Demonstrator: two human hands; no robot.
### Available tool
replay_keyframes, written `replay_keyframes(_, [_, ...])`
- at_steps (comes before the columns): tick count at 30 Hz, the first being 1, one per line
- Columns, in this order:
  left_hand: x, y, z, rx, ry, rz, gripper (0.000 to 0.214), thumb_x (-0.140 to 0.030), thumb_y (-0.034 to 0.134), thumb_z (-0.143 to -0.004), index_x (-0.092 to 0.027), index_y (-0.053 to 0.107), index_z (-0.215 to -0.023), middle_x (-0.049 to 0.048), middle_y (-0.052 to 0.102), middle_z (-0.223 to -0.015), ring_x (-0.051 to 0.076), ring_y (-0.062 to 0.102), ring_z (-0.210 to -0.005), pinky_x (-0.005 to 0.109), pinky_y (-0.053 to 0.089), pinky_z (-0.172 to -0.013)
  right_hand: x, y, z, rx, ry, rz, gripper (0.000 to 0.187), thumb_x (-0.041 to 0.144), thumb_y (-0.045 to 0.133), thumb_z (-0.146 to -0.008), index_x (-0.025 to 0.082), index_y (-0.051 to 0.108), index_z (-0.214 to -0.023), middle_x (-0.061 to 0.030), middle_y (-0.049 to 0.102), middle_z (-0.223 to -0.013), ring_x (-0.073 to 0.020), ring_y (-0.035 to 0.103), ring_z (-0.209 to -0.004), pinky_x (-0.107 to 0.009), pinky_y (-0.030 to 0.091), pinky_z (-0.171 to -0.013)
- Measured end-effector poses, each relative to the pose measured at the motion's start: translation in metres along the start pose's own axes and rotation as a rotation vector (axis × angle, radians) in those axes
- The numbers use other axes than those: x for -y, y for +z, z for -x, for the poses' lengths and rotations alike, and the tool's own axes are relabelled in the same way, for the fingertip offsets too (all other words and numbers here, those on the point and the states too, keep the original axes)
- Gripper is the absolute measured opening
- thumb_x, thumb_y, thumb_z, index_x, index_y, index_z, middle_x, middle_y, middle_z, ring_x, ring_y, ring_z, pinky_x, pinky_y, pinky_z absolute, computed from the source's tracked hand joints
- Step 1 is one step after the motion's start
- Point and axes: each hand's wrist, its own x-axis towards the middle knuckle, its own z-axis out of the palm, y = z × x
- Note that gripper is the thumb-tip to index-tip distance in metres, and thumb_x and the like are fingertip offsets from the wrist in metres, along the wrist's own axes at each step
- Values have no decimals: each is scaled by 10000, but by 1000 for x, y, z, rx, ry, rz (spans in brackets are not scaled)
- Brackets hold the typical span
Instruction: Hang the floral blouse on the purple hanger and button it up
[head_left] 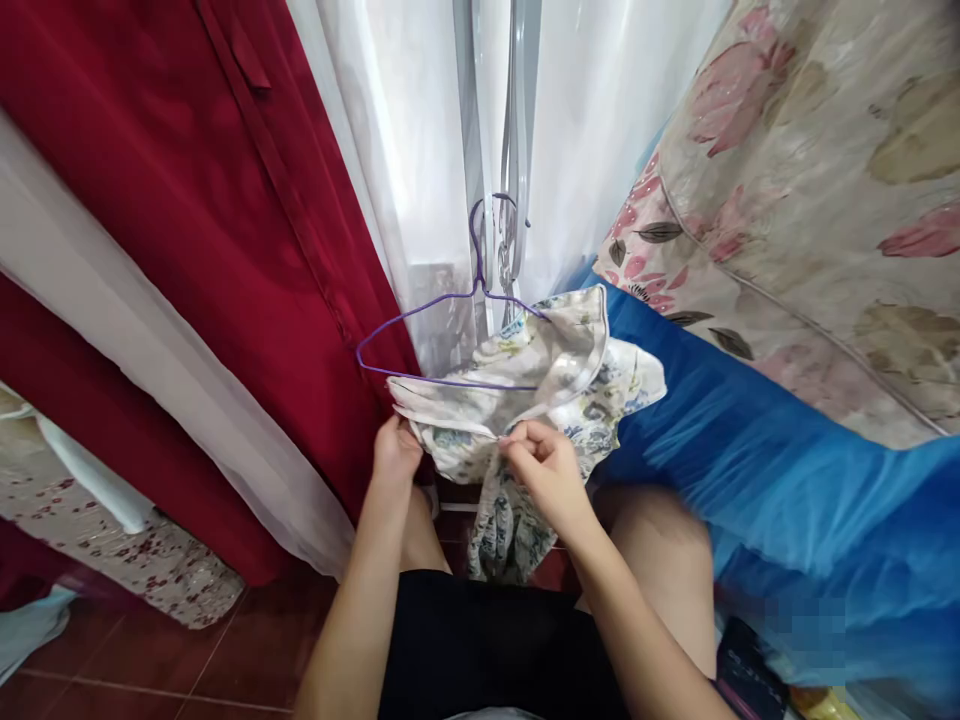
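Observation:
A purple wire hanger (420, 308) hangs by its hook among grey straps at the centre. Its right shoulder goes into a white shirt-like garment (600, 400) with blue and yellow flower print, while its left end is bare. My left hand (397, 450) is closed on the garment's left edge, just below the hanger's lower bar. With thumb and fingers, my right hand (546, 468) pinches the cloth near its middle. The lower part of the garment drops in folds beneath my right hand, between my knees.
Red curtains (225, 250) hang on the left, and sheer white curtains (405, 130) behind the hanger. On the right, floral fabric (810, 240) lies over a blue cloth (735, 440). Below is a red tiled floor (255, 650), with a dark packet (750, 665) at lower right.

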Motion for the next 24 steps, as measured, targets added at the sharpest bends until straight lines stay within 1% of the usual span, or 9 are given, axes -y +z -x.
replay_keyframes(4, [49,-2,46,74,-79,-46,89,-237,659,-871,-156,643,-837,29,689,-732,161,683,-695,267,532,-729,-39,-33,17,-230,24,-57,315,340,654,-844,226,481,-607,75,368,-471,-105,295,-458,-260,229,-480])
replay_keyframes(6, [62,5,76,146,-106,-49,163,-309,729,-837,-173,639,-843,28,702,-804,179,692,-755,275,534,-735,-52,-48,30,-245,42,22,335,361,679,-848,222,495,-605,65,373,-495,-118,318,-477,-267,255,-491])
replay_keyframes(8, [69,15,105,284,-74,-95,209,-371,742,-852,-189,640,-862,24,691,-850,182,677,-786,277,527,-728,-56,-58,42,-194,16,144,272,386,707,-856,210,586,-687,25,498,-590,-157,452,-557,-280,367,-550])
replay_keyframes(10, [71,28,131,480,64,-248,208,-401,697,-912,-197,666,-888,35,678,-887,179,654,-814,277,517,-742,-51,-62,53,-107,-80,225,203,416,677,-900,213,691,-915,-45,663,-844,-236,617,-815,-331,494,-767])
replay_keyframes(13, [66,46,154,745,362,-537,210,-371,620,-980,-196,730,-941,75,678,-944,203,644,-889,312,516,-813,-35,-57,64,27,-159,221,306,450,633,-940,256,696,-1168,-84,702,-1162,-309,612,-1174,-412,459,-1058])
replay_keyframes(17, [55,56,151,846,556,-732,297,-385,682,-943,-224,714,-1191,96,664,-1092,242,628,-1060,359,485,-974,-13,-48,73,159,11,141,288,440,711,-900,246,723,-1113,-73,737,-1052,-294,677,-1027,-397,560,-926])
replay_keyframes(20, [52,46,141,1037,338,-778,543,-537,606,-961,-225,586,-1404,129,646,-1238,280,606,-1187,395,463,-1057,8,-58,77,170,40,120,316,428,733,-885,236,722,-1136,-74,744,-979,-268,691,-905,-370,596,-797])
replay_keyframes(22, [56,32,138,1213,119,-809,495,-550,531,-994,-212,634,-1340,127,687,-1202,280,643,-1145,385,506,-1004,26,-76,76,214,27,172,260,377,764,-856,230,747,-1069,-73,745,-925,-260,688,-851,-358,599,-747])
replay_keyframes(24, [62,15,137,1306,23,-917,355,-477,625,-959,-200,723,-1157,95,736,-1096,267,686,-1040,349,534,-924,48,-100,69,305,15,245,174,308,800,-811,215,771,-955,-64,733,-834,-244,670,-759,-347,589,-689])
